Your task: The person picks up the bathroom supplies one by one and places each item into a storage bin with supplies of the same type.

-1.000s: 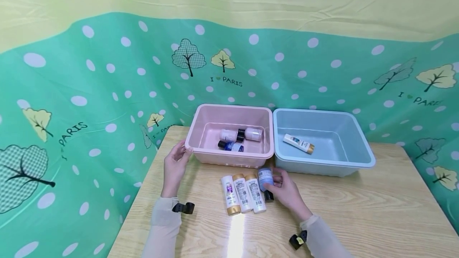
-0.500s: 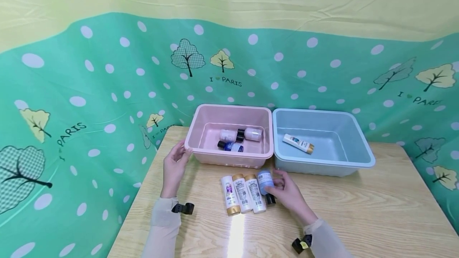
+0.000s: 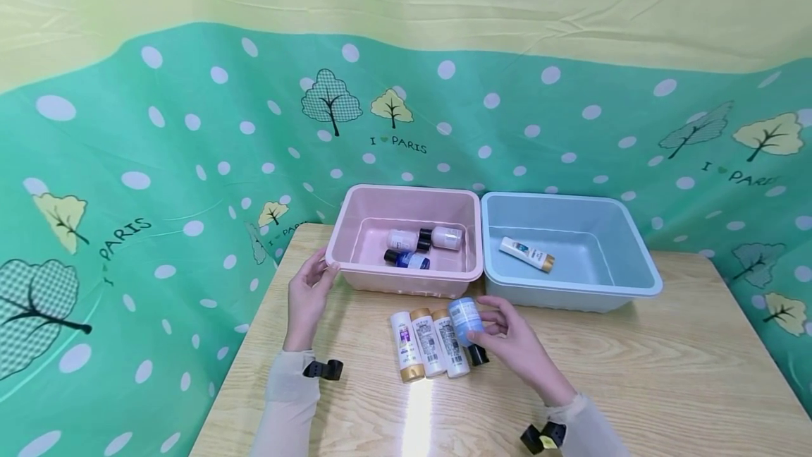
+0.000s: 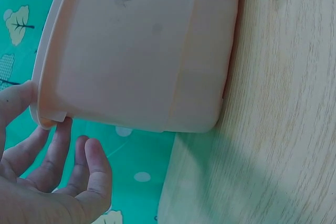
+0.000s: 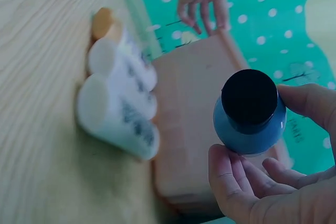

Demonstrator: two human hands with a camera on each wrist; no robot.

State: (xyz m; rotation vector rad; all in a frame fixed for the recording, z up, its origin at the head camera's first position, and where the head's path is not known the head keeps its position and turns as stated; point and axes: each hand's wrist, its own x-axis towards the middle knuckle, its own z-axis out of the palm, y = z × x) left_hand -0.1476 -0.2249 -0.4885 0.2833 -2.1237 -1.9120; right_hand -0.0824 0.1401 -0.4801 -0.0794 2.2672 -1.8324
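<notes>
Counter (image 3: 634, 372): wood-grained, bearing everything at hand
White bottles (image 3: 428, 342): three, lying side by side in front of the pink bin (image 3: 406, 283), none put away yet
Right hand (image 3: 517, 344): fingers curled, parted only as wide as the blue bottle (image 3: 465, 319) they pinch, thumb opposite
Held bottle: black cap towards the person, seemingly lifted off the counter, outside both bins, so its placing looks unfinished
Left hand (image 3: 307, 298): fingers pinching the pink bin's rim at its near left corner, steadying it, I would judge
Pink bin: two pale bottles (image 3: 402, 240) and one dark blue bottle (image 3: 415, 261), all black-capped, lying inside
Blue bin (image 3: 564, 296): one gold-capped bottle (image 3: 524, 252) inside, making four binned against four outside, so the work looks roughly half done
</notes>
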